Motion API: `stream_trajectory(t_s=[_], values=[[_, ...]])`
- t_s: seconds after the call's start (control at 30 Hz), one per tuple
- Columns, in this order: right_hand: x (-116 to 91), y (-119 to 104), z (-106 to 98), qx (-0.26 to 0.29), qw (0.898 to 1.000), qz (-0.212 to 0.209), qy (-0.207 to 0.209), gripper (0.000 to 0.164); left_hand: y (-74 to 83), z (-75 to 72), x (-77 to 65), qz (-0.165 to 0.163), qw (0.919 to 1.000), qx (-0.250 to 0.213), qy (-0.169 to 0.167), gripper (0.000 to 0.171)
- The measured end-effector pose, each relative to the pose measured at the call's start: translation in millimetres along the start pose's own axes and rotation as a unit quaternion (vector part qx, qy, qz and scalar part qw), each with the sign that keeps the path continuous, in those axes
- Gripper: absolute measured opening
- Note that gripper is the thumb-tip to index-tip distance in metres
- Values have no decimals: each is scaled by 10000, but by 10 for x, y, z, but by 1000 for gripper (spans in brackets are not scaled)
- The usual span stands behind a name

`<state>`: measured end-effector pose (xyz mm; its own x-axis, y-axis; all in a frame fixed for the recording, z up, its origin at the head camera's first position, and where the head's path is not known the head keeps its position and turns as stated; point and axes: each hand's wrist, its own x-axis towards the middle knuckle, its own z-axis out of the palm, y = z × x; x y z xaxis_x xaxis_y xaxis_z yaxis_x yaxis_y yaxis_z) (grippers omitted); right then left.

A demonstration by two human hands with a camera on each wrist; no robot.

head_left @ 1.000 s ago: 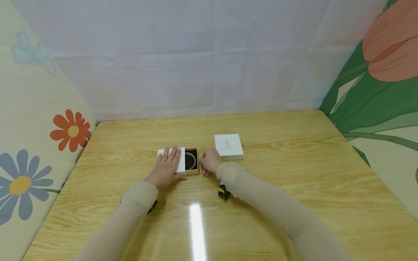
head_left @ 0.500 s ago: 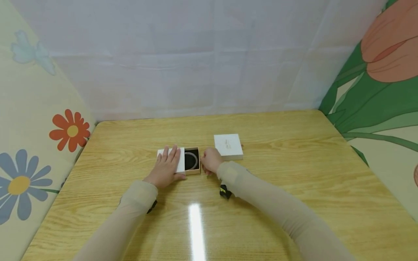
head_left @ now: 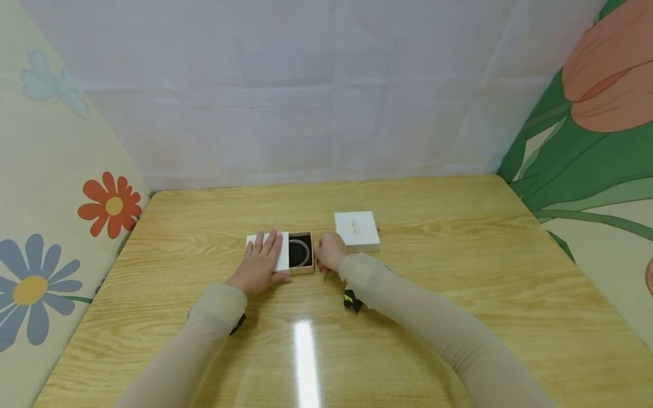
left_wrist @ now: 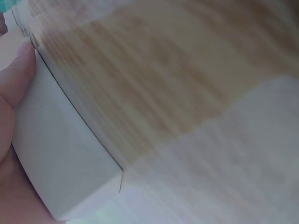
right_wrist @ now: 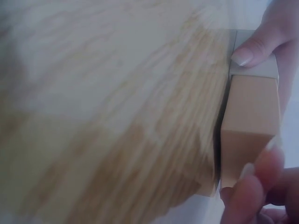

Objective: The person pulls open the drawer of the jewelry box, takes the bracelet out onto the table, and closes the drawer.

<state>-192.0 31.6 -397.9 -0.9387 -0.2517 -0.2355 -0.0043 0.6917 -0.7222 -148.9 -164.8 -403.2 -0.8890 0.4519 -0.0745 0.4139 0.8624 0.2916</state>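
A white drawer-style gift box has its white sleeve (head_left: 283, 255) under my left hand (head_left: 257, 266). Fingers spread over the top toward the far edge, and the thumb lies along the near side, holding the sleeve. Out of the sleeve's right end sticks a tan drawer (right_wrist: 250, 102) with a black lining. A pale purplish bangle (head_left: 307, 253) shows partly inside it. At the drawer's right end my right hand (head_left: 330, 253) is curled, thumb and finger pinched together; whatever small part sits between their tips is hidden.
Another white box (head_left: 356, 229) with gold lettering stands just behind the right hand, a small reddish tab at its right side. Both lie on a wood-grain table (head_left: 439, 226). A white cloth (head_left: 285, 102) hangs behind, with flower-patterned cloths at both sides.
The drawer has slid slightly further right out of the sleeve, showing more of the bangle. My right hand has shifted right with it, while the left hand stays in place.
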Motion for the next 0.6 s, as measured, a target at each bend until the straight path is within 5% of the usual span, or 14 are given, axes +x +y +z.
stream_trajectory(t_s=[0.6], values=[[6,17,-17,-341,9993,-73,136,32,7,-8,-13,14,10000,-69,42,91]])
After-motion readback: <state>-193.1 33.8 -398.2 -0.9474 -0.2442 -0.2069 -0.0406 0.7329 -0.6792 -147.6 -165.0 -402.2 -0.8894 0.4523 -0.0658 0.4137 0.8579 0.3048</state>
